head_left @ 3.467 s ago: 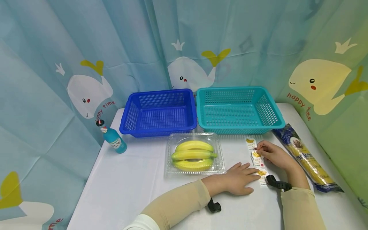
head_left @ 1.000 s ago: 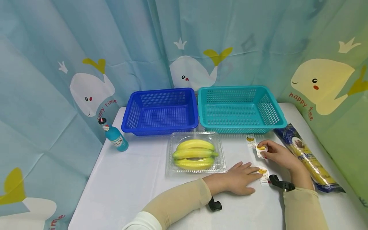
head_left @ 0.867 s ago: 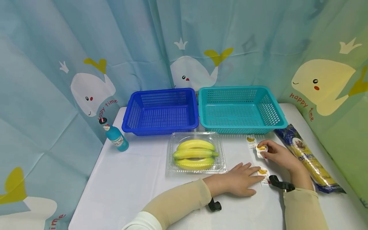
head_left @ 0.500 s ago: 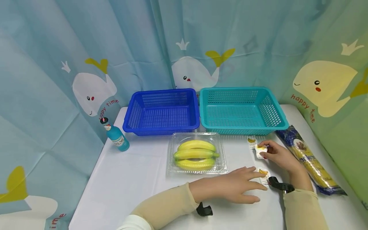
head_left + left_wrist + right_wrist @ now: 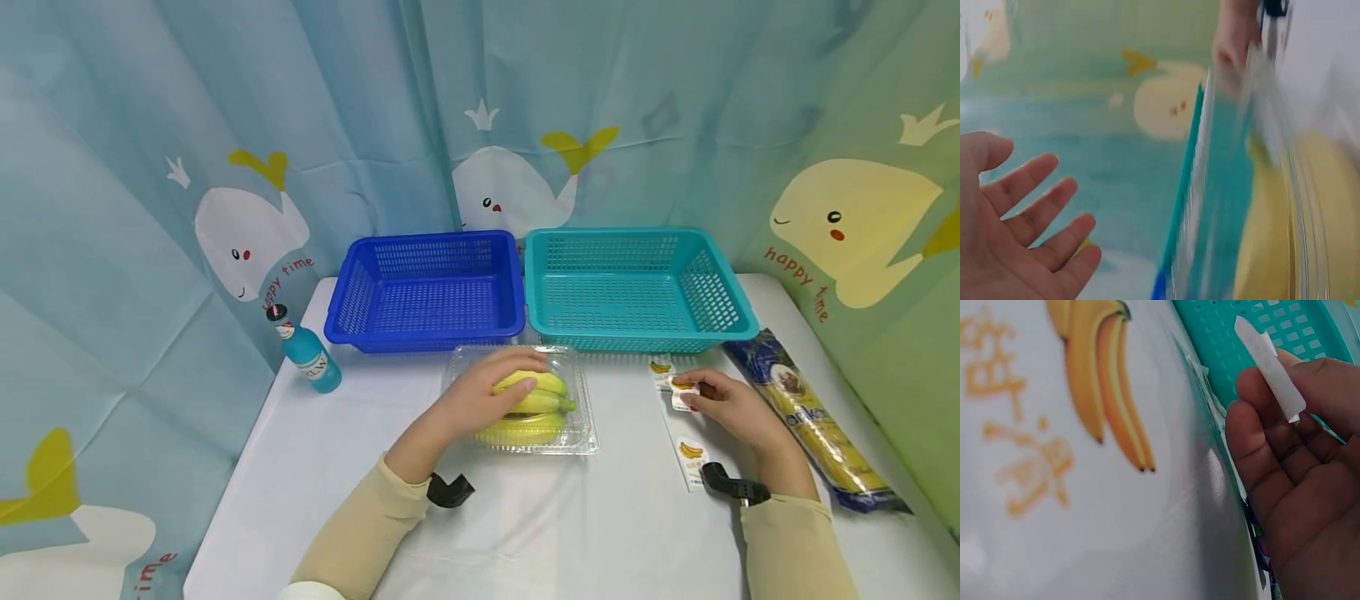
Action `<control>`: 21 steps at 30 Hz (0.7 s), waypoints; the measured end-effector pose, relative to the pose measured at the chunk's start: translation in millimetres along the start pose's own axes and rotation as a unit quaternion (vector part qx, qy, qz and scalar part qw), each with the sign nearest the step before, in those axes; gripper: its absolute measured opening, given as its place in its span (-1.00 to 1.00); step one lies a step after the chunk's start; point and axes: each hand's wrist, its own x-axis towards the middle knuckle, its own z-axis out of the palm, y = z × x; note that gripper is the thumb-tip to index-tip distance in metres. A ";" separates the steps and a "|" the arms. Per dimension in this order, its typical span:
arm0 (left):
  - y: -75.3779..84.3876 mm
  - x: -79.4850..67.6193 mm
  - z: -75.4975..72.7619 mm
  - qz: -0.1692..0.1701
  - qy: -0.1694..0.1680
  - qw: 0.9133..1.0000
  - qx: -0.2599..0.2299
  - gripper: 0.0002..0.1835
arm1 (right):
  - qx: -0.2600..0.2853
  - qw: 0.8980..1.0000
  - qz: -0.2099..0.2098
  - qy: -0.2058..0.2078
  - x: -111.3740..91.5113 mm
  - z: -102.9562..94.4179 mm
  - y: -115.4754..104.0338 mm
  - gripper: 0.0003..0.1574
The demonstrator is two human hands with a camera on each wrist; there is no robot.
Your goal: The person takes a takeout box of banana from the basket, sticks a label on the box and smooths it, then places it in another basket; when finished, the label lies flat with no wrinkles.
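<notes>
My right hand [image 5: 738, 415] pinches a small banana sticker [image 5: 684, 398] between thumb and fingers; in the right wrist view the sticker [image 5: 1271, 372] is seen nearly edge-on. Beneath it lies a white backing strip [image 5: 678, 427] with another banana sticker [image 5: 692, 451] at the near end and one more [image 5: 662, 369] at the far end. My left hand [image 5: 483, 398] hovers over a clear plastic clamshell box [image 5: 583, 435] holding several bananas [image 5: 525, 429]. In the left wrist view its fingers [image 5: 1054, 222] are spread and hold nothing, with the box to their side.
Behind the box stand a blue basket [image 5: 427, 340] and a teal basket [image 5: 637, 340], side by side. A teal bottle [image 5: 311, 357] stands at the left. On the right lies a long blue-and-yellow packet [image 5: 813, 425]. A whale-print curtain [image 5: 375, 108] closes off the back.
The right hand has peeled a sticker from the strip and holds it just above. My left hand has lifted off the strip and moved left, over the banana box.
</notes>
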 end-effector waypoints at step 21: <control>-128.2 -31.2 -25.4 -0.153 0.249 0.948 -0.126 -0.66 | 0.000 1.000 -0.010 -0.010 -0.2 2.7 2.4 -0.51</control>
